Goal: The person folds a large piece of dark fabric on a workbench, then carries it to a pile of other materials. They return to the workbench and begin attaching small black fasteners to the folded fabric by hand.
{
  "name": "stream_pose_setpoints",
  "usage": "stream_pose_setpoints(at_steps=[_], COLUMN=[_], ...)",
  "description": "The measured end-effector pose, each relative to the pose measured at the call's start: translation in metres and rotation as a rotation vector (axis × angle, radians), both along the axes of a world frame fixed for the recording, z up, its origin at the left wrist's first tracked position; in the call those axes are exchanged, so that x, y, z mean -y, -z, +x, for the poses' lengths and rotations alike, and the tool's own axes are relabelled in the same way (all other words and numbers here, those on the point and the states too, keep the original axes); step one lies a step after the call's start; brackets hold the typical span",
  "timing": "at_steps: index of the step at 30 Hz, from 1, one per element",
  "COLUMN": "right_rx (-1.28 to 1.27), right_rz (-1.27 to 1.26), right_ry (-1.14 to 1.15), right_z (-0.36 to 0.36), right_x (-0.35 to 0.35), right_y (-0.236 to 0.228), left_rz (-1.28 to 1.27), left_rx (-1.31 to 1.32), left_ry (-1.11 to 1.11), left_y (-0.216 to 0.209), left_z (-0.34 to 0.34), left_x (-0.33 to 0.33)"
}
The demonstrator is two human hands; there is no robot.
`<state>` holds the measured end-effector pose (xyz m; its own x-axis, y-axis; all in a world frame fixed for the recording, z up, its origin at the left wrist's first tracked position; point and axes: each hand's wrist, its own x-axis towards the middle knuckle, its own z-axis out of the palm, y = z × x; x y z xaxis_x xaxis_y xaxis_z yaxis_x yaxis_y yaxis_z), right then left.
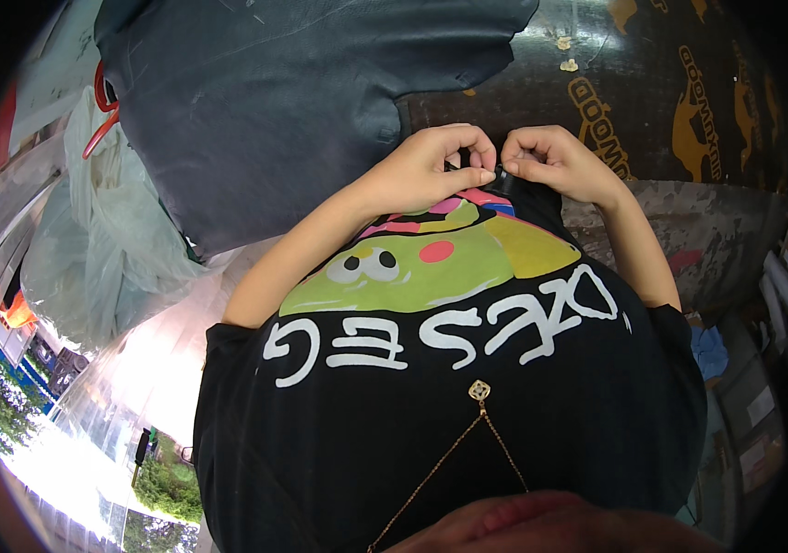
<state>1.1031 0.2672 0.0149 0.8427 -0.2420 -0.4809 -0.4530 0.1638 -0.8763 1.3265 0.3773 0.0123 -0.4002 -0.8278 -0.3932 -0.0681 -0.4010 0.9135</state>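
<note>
My left hand (438,166) and my right hand (555,162) meet close in front of my body, fingertips only a little apart. Thumb and forefinger of each are pinched together. Between and just below the fingertips lies something small, black and shiny (499,182); its kind cannot be made out against my black printed shirt (454,442). Left of the hands, a large dark blue-grey sheet of leather (265,120) spreads over the work surface, its irregular edge ending near my left fingers.
A dark board with orange printing (633,101) forms the surface at the right, with small pale scraps (568,65) on it. Pale plastic bags (99,240) hang at the left beside a red curved handle (101,135). Rolled and folded materials (784,286) lie at the far right.
</note>
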Motion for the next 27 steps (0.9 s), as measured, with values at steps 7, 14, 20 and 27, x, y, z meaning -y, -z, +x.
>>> stream_pose_setpoints(at_steps=[7,14,20,27], right_rx=[-0.049,0.050,0.053,-0.140], right_rz=[-0.209,-0.544,-0.883,-1.016], right_ry=[-0.066,-0.011,0.105,0.230], right_z=[0.005,0.005,0.000,0.011], right_x=[-0.001,-0.011,-0.035,-0.064], right_y=[-0.018,-0.022,-0.038,-0.036], left_rz=[-0.450,-0.282,0.276,0.191], left_rx=[0.416,0.288,-0.085,0.104], left_ry=[-0.035,-0.055,-0.088,-0.069], left_y=[-0.018,-0.007,-0.005,-0.004], left_z=[-0.011,-0.012,-0.014,-0.022], left_x=[-0.005,0.000,0.014,0.006])
